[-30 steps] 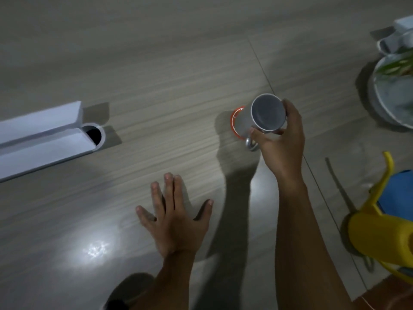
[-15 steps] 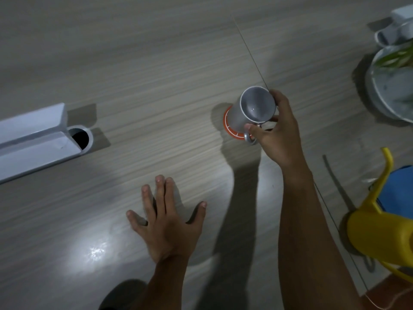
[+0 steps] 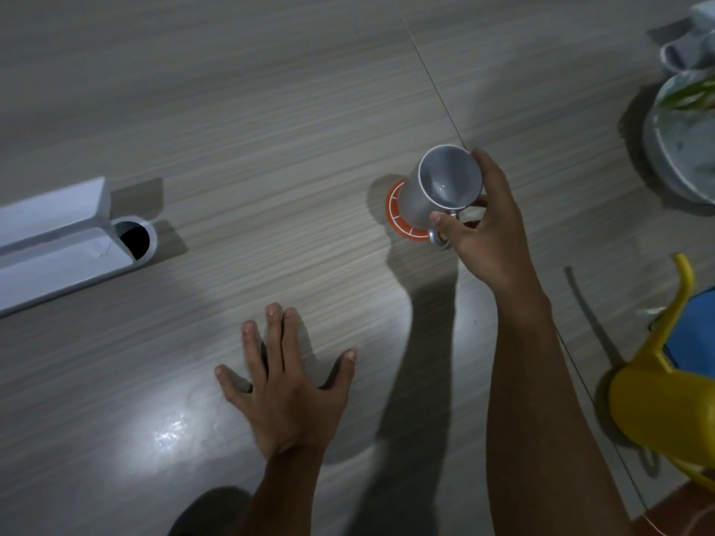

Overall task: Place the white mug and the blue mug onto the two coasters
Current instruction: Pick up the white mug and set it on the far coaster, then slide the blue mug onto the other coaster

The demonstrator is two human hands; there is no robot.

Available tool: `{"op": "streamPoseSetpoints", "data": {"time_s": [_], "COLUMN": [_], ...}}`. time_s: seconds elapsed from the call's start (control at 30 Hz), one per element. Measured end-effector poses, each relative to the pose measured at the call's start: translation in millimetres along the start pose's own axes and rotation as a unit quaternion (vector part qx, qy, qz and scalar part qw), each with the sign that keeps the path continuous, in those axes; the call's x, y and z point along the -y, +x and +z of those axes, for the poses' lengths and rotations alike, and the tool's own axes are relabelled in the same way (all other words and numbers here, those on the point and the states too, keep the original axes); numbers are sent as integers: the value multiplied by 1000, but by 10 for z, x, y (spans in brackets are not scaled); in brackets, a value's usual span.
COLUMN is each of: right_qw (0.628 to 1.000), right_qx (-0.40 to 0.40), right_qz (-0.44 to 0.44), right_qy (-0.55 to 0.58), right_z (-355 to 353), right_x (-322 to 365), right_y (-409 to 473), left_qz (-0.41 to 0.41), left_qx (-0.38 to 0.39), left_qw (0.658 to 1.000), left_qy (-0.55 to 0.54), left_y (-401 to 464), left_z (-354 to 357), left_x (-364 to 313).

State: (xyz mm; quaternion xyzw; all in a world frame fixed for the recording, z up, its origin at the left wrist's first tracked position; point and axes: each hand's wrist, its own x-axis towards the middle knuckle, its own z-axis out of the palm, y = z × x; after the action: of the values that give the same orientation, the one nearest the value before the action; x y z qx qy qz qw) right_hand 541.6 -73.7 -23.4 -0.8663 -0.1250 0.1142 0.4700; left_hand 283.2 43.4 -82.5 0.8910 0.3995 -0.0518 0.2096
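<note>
The white mug (image 3: 437, 191) stands on an orange coaster (image 3: 402, 220) with white markings, right of centre on the wood-grain floor. My right hand (image 3: 483, 230) grips the mug at its rim and handle, thumb on the handle. My left hand (image 3: 286, 384) lies flat on the floor nearer to me, fingers spread, holding nothing. No blue mug and no second coaster show in the head view.
A long white box with a round hole (image 3: 58, 241) lies at the left. A white dish with green leaves (image 3: 681, 148) sits at the right edge, another white item (image 3: 685, 48) behind it. A yellow plastic object (image 3: 665, 396) and something blue (image 3: 696, 326) are at the lower right.
The mug has come down from above the coaster and now rests on it, still in my right hand. My left hand stays flat on the floor.
</note>
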Motion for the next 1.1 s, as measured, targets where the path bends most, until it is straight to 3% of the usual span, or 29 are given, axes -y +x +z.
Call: {"op": "streamPoseSetpoints", "data": {"time_s": [0.43,0.67,0.9,1.1], "right_qw": [1000,993,990,967], "right_qx": [0,-92,81,176], "right_qz": [22,13,49,-10], "right_qy": [-11,-72,-108,-183], "right_z": [-32,91,207,346], "right_x": [-2,-17,-22,-272], "right_y": [-84,-883,-2271,-3124], "left_qz": [0,20,86,137], "left_qx": [9,13,37,57], "left_qw": [1000,1000,996,989], "left_qy": [2,-4,-2,-8], "left_y": [-4,-45,-475,-1487], "left_z": [6,-46,-19,29], "left_x": [4,40,307,696]}}
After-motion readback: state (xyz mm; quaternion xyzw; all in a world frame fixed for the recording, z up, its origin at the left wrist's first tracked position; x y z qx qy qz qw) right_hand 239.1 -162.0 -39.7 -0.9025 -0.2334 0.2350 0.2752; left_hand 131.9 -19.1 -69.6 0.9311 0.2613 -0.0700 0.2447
